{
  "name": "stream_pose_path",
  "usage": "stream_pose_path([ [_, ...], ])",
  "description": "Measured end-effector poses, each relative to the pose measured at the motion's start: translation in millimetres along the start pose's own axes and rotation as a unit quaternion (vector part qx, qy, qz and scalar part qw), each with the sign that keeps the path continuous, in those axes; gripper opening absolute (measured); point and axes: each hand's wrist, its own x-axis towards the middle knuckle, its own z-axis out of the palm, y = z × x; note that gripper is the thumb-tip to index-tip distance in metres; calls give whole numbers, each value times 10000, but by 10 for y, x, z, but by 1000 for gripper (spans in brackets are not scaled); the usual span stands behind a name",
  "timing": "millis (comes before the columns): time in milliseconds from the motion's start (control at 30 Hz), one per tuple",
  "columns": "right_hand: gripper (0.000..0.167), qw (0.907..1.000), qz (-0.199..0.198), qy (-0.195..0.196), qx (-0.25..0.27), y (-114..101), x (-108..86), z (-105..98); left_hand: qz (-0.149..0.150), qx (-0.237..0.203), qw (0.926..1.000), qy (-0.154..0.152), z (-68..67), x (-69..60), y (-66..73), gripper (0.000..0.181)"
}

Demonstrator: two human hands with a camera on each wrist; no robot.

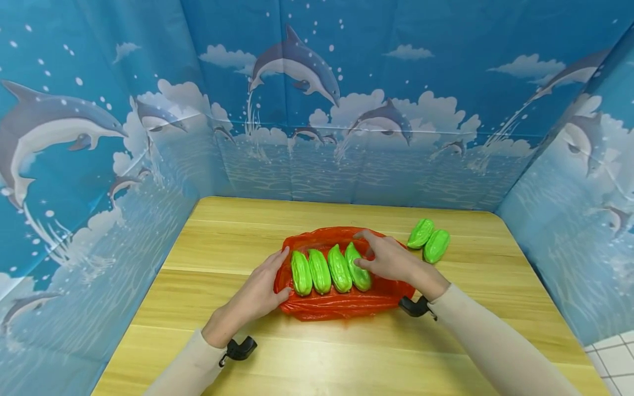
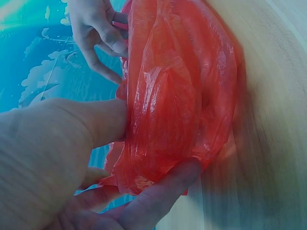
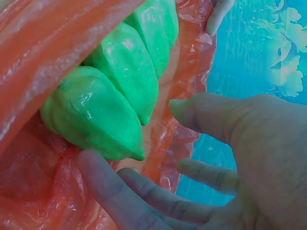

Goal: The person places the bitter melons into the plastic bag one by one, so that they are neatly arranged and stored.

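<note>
A red plastic bag lies spread on the table, its rim raised around several green ridged vegetables standing in a row. My left hand holds the bag's left edge, thumb inside and fingers outside; the left wrist view shows them on the red film. My right hand is at the rightmost vegetable, fingers spread. In the right wrist view the fingers of the right hand are apart beside the nearest vegetable, with no grip on it.
Two more green vegetables lie side by side on the wooden table, to the right behind the bag. Blue dolphin-print curtains stand along the back and both sides. White floor tiles show at the lower right.
</note>
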Motion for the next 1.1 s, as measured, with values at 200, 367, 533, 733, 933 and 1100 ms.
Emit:
stream_pose_path([
  [200, 63, 9998, -133, 131, -74, 8, -16, -13, -20, -50, 10000, -2, -4, -3, -3, 99],
  [367, 60, 9993, -218, 284, -138, 2, -31, -37, -24, -33, 10000, 2, -4, 2, -22, 98],
  [533, 58, 9979, -329, 512, -219, 10, -44, -86, -1, -37, 10000, 16, -3, 6, -33, 97],
  [733, 54, 9967, -326, 728, -174, 47, -79, -147, 26, -62, 10000, -3, 1, 6, -36, 96],
  [933, 53, 9948, -289, 966, -169, 118, -112, -213, 29, -41, 10000, -12, 6, 8, -30, 95],
  [1100, 52, 9932, -295, 1126, -88, 195, -149, -280, 27, -28, 10000, -17, 12, 12, -23, 94],
])
